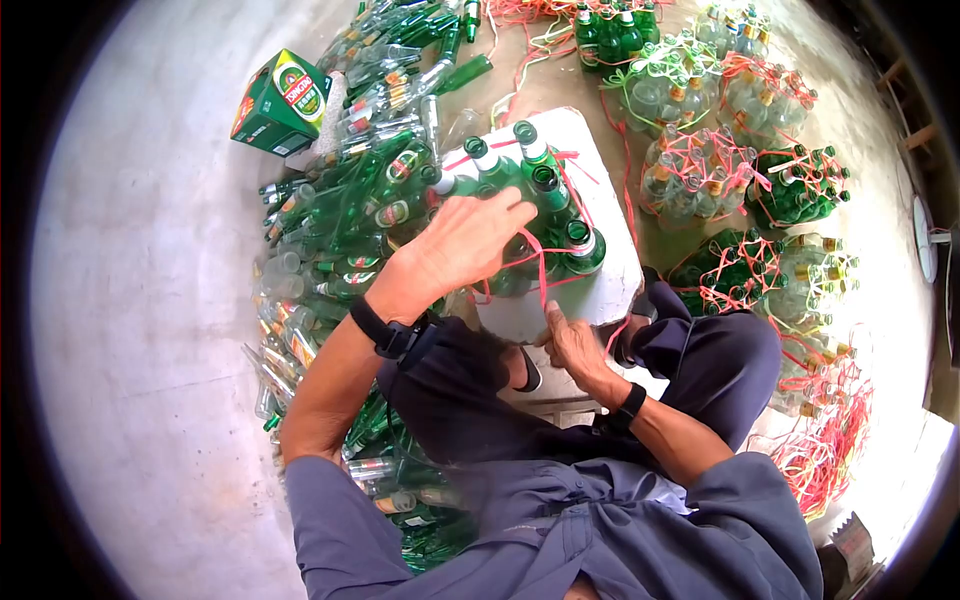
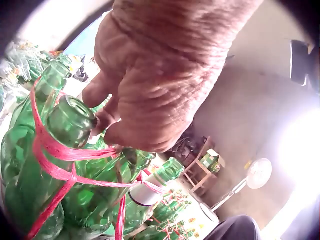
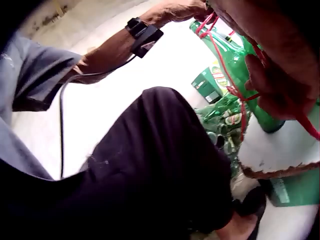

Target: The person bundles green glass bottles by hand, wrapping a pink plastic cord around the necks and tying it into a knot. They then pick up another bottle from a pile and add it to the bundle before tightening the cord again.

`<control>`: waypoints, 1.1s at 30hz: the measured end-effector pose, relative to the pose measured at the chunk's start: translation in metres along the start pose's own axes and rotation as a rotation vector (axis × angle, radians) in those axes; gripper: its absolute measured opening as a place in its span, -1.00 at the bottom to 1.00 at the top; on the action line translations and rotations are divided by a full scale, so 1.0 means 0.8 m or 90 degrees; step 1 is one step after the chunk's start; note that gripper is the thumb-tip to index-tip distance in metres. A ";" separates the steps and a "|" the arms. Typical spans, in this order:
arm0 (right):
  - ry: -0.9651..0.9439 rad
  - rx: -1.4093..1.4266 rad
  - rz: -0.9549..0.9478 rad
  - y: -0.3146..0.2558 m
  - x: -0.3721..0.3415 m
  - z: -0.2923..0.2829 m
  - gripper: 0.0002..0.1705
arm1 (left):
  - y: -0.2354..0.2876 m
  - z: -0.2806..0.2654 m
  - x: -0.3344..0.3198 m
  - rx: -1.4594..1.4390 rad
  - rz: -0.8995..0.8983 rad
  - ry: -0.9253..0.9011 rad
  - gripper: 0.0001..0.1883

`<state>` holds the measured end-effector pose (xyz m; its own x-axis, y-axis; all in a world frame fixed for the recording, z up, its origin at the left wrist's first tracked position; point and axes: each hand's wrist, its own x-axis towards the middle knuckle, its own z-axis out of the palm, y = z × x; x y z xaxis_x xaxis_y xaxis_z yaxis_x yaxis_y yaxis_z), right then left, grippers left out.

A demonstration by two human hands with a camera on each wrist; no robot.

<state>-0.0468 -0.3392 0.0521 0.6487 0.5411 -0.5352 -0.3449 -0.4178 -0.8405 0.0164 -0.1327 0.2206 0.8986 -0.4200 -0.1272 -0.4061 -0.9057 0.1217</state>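
Several green glass bottles [image 1: 582, 250] stand upright in a cluster on a white board [image 1: 610, 210] in front of the person. Red plastic strap [image 1: 543, 272] loops around the cluster, and in the left wrist view the strap [image 2: 55, 172] crosses the bottles at their shoulders. Over the bottle necks, the left hand [image 1: 462, 238] has curled fingers at the strap, its fingertips partly hidden. Lower down, by the board's near edge, the right hand [image 1: 580, 355] pinches the strap. A strap end [image 3: 304, 124] trails from its fingers in the right wrist view.
Loose bottles [image 1: 370, 215] lie piled on the left, beside a green beer carton [image 1: 285, 105]. Strapped bundles of clear bottles [image 1: 695, 180] and green bottles [image 1: 795, 188] stand on the right. A heap of red strap [image 1: 815, 450] lies at the lower right.
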 end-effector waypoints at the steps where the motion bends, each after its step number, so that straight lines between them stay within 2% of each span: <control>1: -0.068 0.014 -0.039 -0.002 -0.003 0.003 -0.54 | 0.001 0.000 0.000 -0.010 -0.026 0.016 -0.54; 2: -0.119 0.031 -0.002 -0.006 -0.005 0.001 -0.62 | 0.001 -0.001 -0.001 -0.020 -0.051 0.032 -0.56; 3: -0.120 0.030 -0.004 -0.007 -0.005 0.001 -0.62 | 0.002 -0.003 -0.002 -0.018 -0.052 0.034 -0.56; 5: -0.035 0.147 -0.103 -0.007 -0.007 0.001 -0.58 | 0.005 -0.006 -0.009 -0.016 -0.094 0.091 -0.61; 6: -0.004 0.282 0.037 -0.032 -0.013 -0.004 -0.16 | 0.003 -0.006 -0.012 -0.013 -0.096 0.091 -0.61; 7: -0.006 0.282 0.036 -0.039 -0.013 -0.007 -0.16 | -0.001 -0.005 -0.016 -0.053 -0.116 0.114 -0.65; 10: 0.023 0.381 0.027 -0.052 -0.013 -0.017 -0.30 | -0.011 -0.002 -0.022 -0.119 -0.162 0.165 -0.71; 15: 0.079 0.404 -0.044 -0.063 -0.003 -0.022 -0.40 | -0.020 0.003 -0.020 -0.168 -0.246 0.226 -0.77; 18: 0.091 0.459 -0.078 -0.080 -0.007 -0.030 -0.53 | -0.028 0.006 -0.015 -0.175 -0.246 0.257 -0.79; 22: 0.099 0.455 -0.101 -0.082 -0.005 -0.030 -0.53 | -0.030 0.007 -0.007 -0.140 -0.257 0.247 -0.83; 24: 0.116 0.414 -0.124 -0.084 -0.006 -0.028 -0.57 | -0.028 0.005 -0.005 -0.117 -0.249 0.297 -0.86; 28: 0.096 0.436 -0.100 -0.083 -0.004 -0.026 -0.61 | -0.035 0.006 -0.003 -0.097 -0.238 0.302 -0.85; 30: 0.112 0.422 -0.127 -0.082 0.001 -0.025 -0.64 | -0.046 0.009 0.000 -0.102 -0.241 0.234 -0.85; 33: 0.131 0.410 -0.156 -0.086 0.004 -0.026 -0.65 | -0.056 0.011 0.006 -0.114 -0.232 0.242 -0.87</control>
<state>-0.0066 -0.3237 0.1101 0.8516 0.3891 -0.3512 -0.4633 0.2454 -0.8515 0.0375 -0.0943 0.2061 0.9859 -0.0005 0.1676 -0.0524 -0.9507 0.3057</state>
